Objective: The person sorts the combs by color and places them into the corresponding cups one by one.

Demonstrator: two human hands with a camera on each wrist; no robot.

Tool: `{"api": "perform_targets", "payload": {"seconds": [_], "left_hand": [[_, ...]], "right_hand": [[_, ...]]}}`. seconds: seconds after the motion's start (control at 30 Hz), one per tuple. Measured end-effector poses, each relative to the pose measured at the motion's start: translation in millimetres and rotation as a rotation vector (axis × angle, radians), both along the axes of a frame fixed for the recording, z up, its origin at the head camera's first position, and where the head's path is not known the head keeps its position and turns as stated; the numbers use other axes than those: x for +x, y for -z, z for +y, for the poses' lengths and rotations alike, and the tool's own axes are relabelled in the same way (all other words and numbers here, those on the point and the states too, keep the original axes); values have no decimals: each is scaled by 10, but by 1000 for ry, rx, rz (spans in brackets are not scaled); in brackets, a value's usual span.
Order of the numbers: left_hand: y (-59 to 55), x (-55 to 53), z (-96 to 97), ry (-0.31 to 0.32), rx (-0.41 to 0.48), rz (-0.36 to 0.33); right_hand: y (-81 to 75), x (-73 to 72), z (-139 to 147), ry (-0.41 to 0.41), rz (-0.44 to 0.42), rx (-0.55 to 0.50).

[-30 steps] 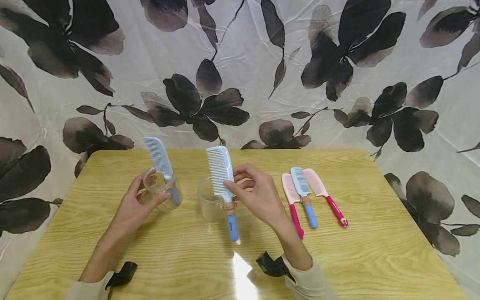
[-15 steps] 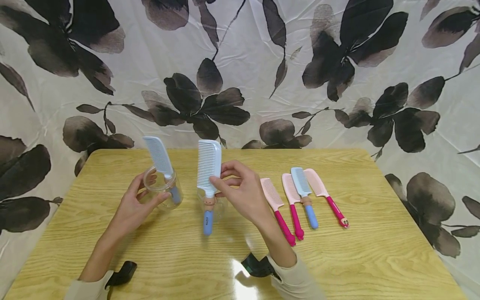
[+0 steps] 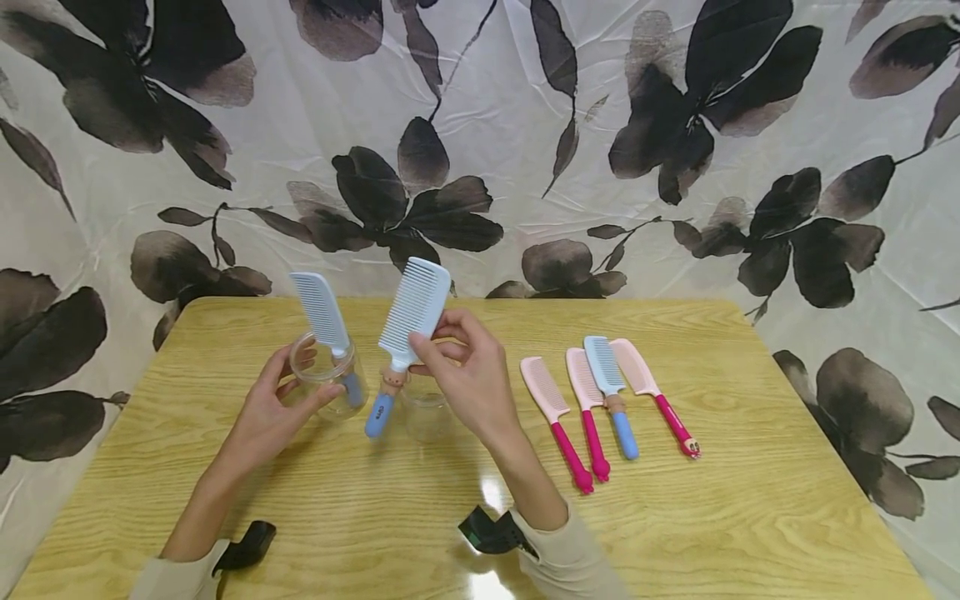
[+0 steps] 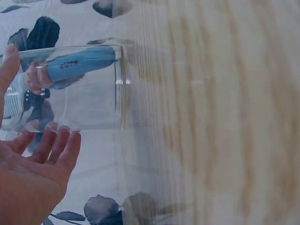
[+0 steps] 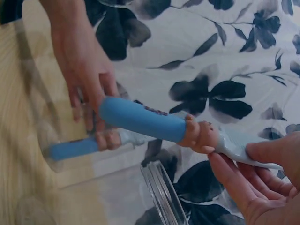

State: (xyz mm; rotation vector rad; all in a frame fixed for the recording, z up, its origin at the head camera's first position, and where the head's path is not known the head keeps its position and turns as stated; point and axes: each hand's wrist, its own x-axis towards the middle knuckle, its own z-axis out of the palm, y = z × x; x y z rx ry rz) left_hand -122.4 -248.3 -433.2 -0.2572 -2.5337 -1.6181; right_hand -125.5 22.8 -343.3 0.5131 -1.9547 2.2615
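Note:
My left hand (image 3: 262,417) grips a clear jar (image 3: 330,404) standing on the left of the table, thumb on the near side and fingers behind. Inside it leans a light blue comb (image 3: 321,308), its blue handle (image 4: 82,63) down and teeth above the rim. Another light blue comb (image 3: 420,304) with a small figure at its neck is pinched at the head by my right hand (image 3: 476,375). This comb is in the air, tilted, its handle (image 5: 140,122) pointing down-left between the two jars. A second clear jar (image 3: 429,421) stands just below it, partly behind the right hand.
To the right lie several combs side by side: a pink comb (image 3: 547,387) with a magenta handle, another pink comb (image 3: 592,442), a blue comb (image 3: 604,364) and a further pink comb (image 3: 636,367). A floral cloth (image 3: 525,167) hangs behind the wooden table (image 3: 750,517).
My right hand has moved left and slightly up with the blue comb, whose handle has swung toward the left jar. A pink comb hidden behind that hand now shows. The left hand has stayed in place.

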Motion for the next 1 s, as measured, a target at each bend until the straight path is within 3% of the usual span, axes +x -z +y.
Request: {"api": "perform_targets", "payload": {"seconds": [0.23,0.6,0.8,1.0], "left_hand": [[-7,0,15,0,8,-9],[-11,-15,43,5,30,3],[-15,-4,43,-1,25,-17],[-31,-4,13,-7,8,-19]], "right_hand": [[-9,-33,-138,91,45,-159],[-21,-69,-369,141,80,-312],[-21,-72,-505,168,112,-359],[-21,-86,-641,188,147,-335]]}}
